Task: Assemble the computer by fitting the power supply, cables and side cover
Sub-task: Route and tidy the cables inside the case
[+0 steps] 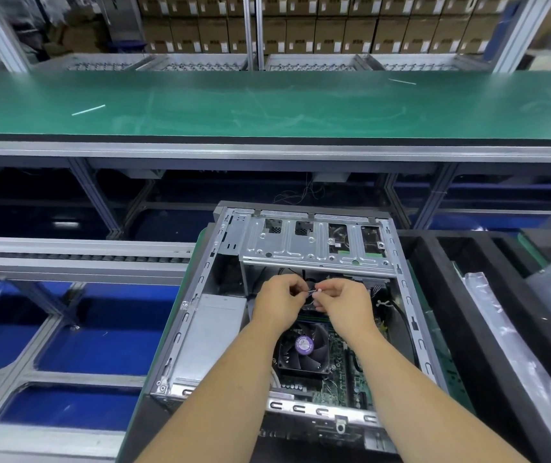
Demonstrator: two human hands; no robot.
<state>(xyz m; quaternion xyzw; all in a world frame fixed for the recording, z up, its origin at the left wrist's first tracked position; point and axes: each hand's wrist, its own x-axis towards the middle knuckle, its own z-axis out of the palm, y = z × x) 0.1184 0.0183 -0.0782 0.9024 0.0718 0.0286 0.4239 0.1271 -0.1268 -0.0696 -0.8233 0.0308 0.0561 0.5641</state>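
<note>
Both hands [279, 304] [344, 304] pinch small white tie [314, 291] | cables beneath hidden

The computer case [397, 269] is bare, dull-grey stamped metal, as is the smooth power supply [207, 339] at nine o'clock. The matt green belt [267, 105] at twelve o'clock looks rubbery and scuffed; glossy clear plastic film [501, 332] crinkles at three o'clock.

Green bench mat [267, 105], purple-labelled black fan [304, 350]
</note>
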